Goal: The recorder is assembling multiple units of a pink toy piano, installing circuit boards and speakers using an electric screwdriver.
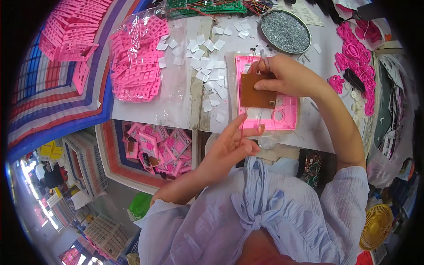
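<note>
My right hand grips a flat brown circuit board between thumb and fingers, over a pink plastic case. Thin wires run by the board's upper edge. The case lies on the white tabletop, with a round ring moulded inside it. Close to the case's near left corner is my left hand, its fingers spread. A thin red wire passes along those fingers, and a small copper-coloured piece shows at one fingertip. Whether that hand grips either is unclear.
Loose white squares lie left of the case. A round tin of small screws stands behind it. Further left is a clear bag of pink parts. Pink cord coils lie right. Below the table edge, a box holds pink cases.
</note>
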`<state>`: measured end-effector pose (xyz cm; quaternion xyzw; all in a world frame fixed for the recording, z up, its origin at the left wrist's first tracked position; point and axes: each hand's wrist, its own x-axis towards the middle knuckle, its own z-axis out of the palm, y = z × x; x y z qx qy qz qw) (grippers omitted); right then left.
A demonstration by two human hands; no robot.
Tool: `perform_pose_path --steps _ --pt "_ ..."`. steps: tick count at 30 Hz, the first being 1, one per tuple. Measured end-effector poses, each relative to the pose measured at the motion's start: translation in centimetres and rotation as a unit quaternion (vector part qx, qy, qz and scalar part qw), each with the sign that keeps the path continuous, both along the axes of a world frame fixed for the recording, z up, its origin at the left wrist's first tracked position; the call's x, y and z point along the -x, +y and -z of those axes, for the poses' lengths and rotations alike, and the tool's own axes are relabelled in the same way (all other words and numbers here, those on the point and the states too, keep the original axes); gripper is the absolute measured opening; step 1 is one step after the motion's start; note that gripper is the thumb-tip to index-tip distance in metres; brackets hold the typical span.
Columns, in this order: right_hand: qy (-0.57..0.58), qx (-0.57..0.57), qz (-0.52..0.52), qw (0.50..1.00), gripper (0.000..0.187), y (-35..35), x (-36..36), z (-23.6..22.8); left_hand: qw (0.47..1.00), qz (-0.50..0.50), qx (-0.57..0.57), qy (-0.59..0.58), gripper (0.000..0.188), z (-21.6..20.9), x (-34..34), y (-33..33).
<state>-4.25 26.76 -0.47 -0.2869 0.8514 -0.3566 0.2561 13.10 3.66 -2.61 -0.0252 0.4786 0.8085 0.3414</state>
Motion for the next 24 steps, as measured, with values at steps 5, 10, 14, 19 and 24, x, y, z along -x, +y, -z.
perform_pose_path --steps 5,10,14,19,24 --pt "0.062 -0.084 -0.024 0.994 0.029 -1.4 0.2 -1.6 0.92 0.144 0.286 0.227 0.074 -2.4 0.3 -1.5" --pt "0.089 -0.132 -0.049 0.986 0.032 -2.2 0.2 -2.5 0.792 0.115 0.468 0.375 0.053 -4.1 2.4 -3.3" --pt "0.126 -0.156 -0.022 0.98 0.039 -2.1 -0.5 -1.7 0.768 0.085 0.502 0.389 0.044 -3.8 5.1 -2.8" --pt "0.212 -0.183 0.077 0.957 0.04 -2.5 -1.7 -2.3 0.61 0.084 0.492 0.616 0.053 -1.6 7.4 0.0" --pt "0.343 -0.046 0.083 0.934 0.047 -1.1 -6.3 -0.2 0.567 0.127 0.5 0.642 0.062 -1.1 7.7 0.1"
